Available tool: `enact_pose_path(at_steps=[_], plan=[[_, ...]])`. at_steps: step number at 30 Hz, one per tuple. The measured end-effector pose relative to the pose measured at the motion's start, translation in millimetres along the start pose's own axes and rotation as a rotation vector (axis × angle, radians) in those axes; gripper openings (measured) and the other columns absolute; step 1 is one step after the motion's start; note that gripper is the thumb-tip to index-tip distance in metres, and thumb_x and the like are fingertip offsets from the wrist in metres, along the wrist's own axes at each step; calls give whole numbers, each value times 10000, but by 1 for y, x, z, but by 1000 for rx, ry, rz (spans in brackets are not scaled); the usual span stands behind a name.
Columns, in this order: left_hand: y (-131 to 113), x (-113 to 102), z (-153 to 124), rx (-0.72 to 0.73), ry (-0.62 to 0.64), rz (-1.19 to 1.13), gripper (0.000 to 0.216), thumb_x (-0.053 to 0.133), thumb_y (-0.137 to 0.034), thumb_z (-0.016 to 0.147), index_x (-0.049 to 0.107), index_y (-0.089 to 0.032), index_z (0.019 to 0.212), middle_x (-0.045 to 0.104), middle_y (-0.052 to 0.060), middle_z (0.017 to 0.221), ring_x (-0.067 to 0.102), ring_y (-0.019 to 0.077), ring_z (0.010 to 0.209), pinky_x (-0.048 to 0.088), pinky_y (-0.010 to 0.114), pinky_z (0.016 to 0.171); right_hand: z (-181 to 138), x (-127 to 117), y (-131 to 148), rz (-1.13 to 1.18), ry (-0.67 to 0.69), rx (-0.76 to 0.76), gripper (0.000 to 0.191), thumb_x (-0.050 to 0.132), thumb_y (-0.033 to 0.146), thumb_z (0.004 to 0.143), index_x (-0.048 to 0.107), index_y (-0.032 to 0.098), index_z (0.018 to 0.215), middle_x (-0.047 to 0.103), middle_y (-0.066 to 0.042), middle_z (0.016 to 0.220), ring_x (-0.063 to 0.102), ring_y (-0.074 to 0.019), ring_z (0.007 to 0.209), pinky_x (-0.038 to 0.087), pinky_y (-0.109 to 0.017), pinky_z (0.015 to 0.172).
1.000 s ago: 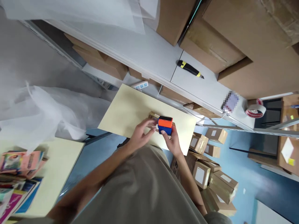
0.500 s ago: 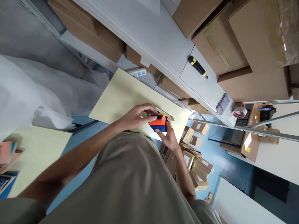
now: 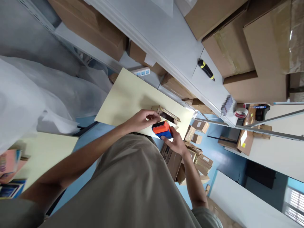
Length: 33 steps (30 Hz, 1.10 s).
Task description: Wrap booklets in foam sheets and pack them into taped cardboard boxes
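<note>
My right hand is wrapped round a small block-shaped object, orange above and blue below, with a black top face. Its exact kind I cannot make out. Just left of it, my left hand has its fingers curled with thumb and fingertips close together. Whether anything small lies between them is hidden. Behind both hands a small opened cardboard box rests on a pale yellow board, its dark inside partly showing.
A grey shelf runs along the back, bearing a black-and-yellow utility knife, a tape roll and large cardboard boxes. A power strip lies behind the board. White sheeting hangs at left. Several cartons stand on the floor.
My left thumb has come off the orange-and-blue object and that hand has drawn slightly back. My right hand has tilted the object, and the small cardboard box behind is more exposed.
</note>
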<state>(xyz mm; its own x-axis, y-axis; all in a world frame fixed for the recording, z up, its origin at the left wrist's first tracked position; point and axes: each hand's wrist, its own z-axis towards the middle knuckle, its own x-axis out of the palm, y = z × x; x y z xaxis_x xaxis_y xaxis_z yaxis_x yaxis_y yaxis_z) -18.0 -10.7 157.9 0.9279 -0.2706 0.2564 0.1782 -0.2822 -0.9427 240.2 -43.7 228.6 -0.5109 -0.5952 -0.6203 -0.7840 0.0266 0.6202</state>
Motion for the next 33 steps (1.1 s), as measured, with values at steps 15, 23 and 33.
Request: enact_pose_path(at_steps=[15, 23, 33], plan=[[88, 19, 6, -189, -330, -234, 506, 902, -678, 703, 820, -191, 815, 811, 74, 818, 690, 208, 734, 529, 306, 677, 18, -63, 43, -111, 281, 438, 629, 787, 843, 858, 665, 227, 816, 770, -54, 672, 736, -221, 531, 517, -279, 459], [103, 16, 48, -276, -447, -384, 366, 1003, -471, 650, 799, -178, 729, 781, 64, 724, 714, 227, 786, 550, 328, 738, 46, -98, 69, -415, 318, 502, 683, 726, 846, 912, 669, 209, 674, 758, -107, 638, 716, -215, 512, 499, -291, 487], [133, -1, 54, -199, -494, -406, 357, 973, -456, 709, 808, -159, 819, 804, 71, 833, 681, 187, 815, 509, 292, 762, 51, -115, 83, -436, 396, 543, 700, 694, 862, 913, 716, 195, 703, 742, -103, 621, 678, -195, 493, 497, -297, 495]])
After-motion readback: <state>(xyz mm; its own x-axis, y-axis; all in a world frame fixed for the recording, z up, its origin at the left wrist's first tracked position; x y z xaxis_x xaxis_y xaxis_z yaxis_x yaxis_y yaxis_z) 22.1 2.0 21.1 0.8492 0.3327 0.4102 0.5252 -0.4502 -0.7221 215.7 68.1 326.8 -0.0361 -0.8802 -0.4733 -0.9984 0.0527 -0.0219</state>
